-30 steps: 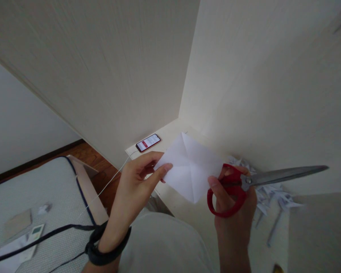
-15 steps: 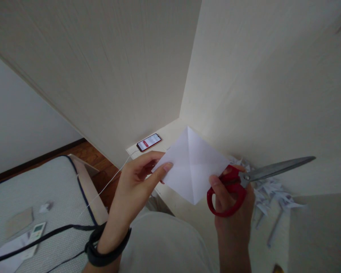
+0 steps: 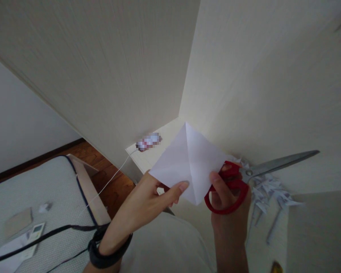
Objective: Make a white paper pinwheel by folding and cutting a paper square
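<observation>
A white sheet of paper (image 3: pixel 184 157), creased through its middle, is held between both hands with one corner pointing away from me. My left hand (image 3: pixel 156 201) grips its lower left edge, thumb on top and the other fingers mostly hidden underneath. My right hand (image 3: pixel 227 193) pinches the right side under its thumb. Red-handled scissors (image 3: pixel 235 182) also hang on the right hand, their blades together and pointing off to the right, away from the paper.
A phone (image 3: pixel 149 141) with a white cable lies on the white tabletop (image 3: pixel 170 131) against the wall panel. Folded paper pieces (image 3: pixel 269 193) are heaped beyond my right hand. At left, a mattress (image 3: pixel 59 189) bears a remote control (image 3: pixel 36 233) and papers.
My left hand has slid from the paper's left corner along its lower edge toward the bottom corner. The paper and scissors have shifted slightly; the right hand keeps its hold.
</observation>
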The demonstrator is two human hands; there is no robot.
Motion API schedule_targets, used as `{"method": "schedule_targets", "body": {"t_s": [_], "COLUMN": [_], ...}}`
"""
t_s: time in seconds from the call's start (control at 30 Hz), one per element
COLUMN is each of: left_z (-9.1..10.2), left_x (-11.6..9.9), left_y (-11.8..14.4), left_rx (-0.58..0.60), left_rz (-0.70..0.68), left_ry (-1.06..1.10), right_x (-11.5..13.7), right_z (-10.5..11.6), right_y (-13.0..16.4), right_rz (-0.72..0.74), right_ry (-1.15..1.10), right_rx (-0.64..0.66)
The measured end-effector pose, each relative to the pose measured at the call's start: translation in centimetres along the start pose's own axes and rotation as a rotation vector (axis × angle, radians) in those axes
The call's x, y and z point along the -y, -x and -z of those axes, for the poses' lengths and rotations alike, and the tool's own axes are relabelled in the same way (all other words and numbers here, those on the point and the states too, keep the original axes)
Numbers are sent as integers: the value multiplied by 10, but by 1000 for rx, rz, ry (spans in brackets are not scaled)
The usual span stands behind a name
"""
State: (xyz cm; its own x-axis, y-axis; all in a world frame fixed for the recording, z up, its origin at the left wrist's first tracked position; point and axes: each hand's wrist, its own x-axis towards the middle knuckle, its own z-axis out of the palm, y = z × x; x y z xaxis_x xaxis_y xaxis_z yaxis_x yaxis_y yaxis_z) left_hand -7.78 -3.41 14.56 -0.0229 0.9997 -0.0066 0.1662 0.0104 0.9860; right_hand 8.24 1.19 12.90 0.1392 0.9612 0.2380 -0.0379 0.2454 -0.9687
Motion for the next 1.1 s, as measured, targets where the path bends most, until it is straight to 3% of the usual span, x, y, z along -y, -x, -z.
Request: {"method": "schedule_targets", "body": {"t_s": [0.13, 0.3, 0.43, 0.6, 0.73, 0.93, 1.1], "left_z": [-1, -4, -3, -1, 1, 2, 0], "left_x": [3, 0, -4, -4, -8, -11, -10], "left_y": [2, 2, -1, -5, -7, -7, -7], "left_rx": [-12, 104, 48, -195, -365, -437, -425], "left_rz": [-39, -54, -50, -78, -136, -207, -238], "left_ry": [-50, -138, -141, -73, -53, -90, -100], "right_x": [-3, -7, -1, 6, 0, -14, -15], "right_z": [1, -1, -3, -3, -2, -3, 4], "right_y": [1, 2, 1, -1, 4, 19, 25], "right_rz": [-21, -10, 30, 42, -17, -99, -300], "right_ry": [-28, -41, -52, -343, -451, -415, -254], "right_rx": [-15, -72, -27, 126, 243, 387, 691]}}
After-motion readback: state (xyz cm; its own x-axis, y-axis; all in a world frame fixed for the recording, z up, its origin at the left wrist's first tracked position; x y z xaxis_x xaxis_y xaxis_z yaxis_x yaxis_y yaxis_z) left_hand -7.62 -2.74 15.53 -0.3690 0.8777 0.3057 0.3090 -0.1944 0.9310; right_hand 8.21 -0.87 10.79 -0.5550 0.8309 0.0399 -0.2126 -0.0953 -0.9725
